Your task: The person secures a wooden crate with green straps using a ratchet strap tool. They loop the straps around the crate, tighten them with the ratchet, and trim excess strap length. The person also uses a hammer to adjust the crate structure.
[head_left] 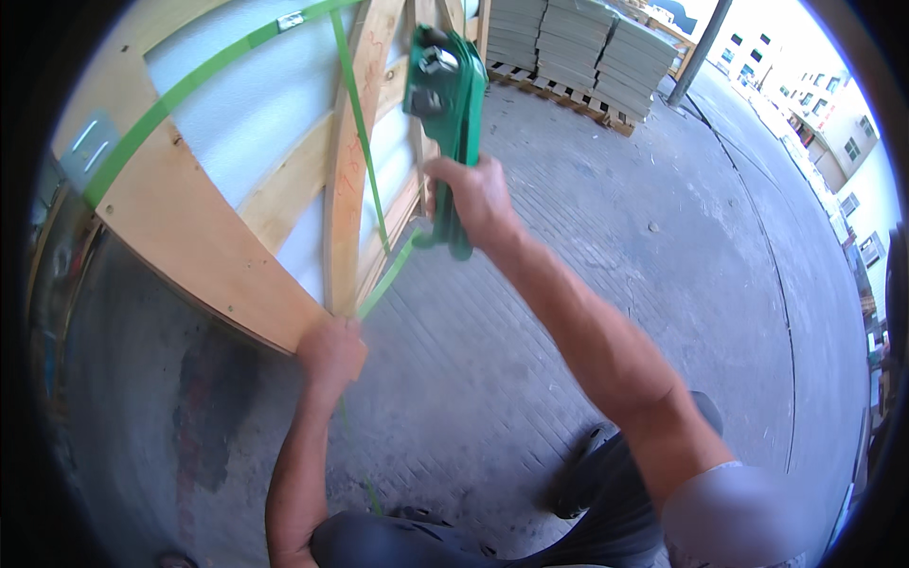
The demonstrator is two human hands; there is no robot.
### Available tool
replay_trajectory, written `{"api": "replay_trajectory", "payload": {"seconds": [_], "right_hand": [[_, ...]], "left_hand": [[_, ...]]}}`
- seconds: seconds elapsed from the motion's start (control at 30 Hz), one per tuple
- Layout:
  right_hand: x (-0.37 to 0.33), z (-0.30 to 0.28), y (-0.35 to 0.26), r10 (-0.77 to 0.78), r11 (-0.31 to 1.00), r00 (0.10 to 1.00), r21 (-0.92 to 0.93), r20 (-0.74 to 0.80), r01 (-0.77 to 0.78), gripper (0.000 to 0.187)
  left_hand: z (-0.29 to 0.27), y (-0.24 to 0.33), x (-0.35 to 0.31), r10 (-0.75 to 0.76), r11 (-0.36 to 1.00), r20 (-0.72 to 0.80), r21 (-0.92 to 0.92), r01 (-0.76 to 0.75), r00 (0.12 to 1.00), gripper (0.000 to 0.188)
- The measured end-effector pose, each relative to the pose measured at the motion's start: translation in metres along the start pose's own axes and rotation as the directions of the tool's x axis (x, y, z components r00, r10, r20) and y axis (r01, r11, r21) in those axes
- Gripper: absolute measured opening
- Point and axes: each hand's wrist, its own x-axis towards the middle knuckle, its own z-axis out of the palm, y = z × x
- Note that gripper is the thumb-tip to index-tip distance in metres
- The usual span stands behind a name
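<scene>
My right hand (478,199) is closed round the handle of a green strapping tool (468,95), held up beside the wooden crate. The tool has metal parts at its top end. My left hand (327,350) is wrapped round the near lower corner of the wooden crate (208,237), its fingers partly hidden and blurred. Green strap (227,55) runs across the crate's top and down its side. A lower length of strap (393,270) stretches from near the tool's bottom end toward my left hand. White sheeting (227,104) shows between the crate's boards.
Stacked grey-white boards (568,47) rest on a wooden pallet (597,112) at the back. A dark pole (701,52) stands to their right. Concrete floor (606,227) spreads around my feet, with buildings (843,123) at the far right. My bent knees are at the lower edge.
</scene>
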Motion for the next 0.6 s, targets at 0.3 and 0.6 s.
{"api": "replay_trajectory", "payload": {"seconds": [0.3, 0.6], "right_hand": [[-0.152, 0.006, 0.135, 0.614, 0.767, 0.784, 0.301, -0.090, -0.566, 0.019], [-0.168, -0.018, 0.179, 0.721, 0.669, 0.687, 0.169, 0.085, -0.724, 0.019]], "left_hand": [[0.003, 0.000, 0.002, -0.206, 0.976, 0.001, -0.072, 0.205, 0.979, 0.042], [0.005, 0.011, 0.002, -0.175, 0.982, -0.043, -0.075, 0.171, 0.984, 0.041]]}}
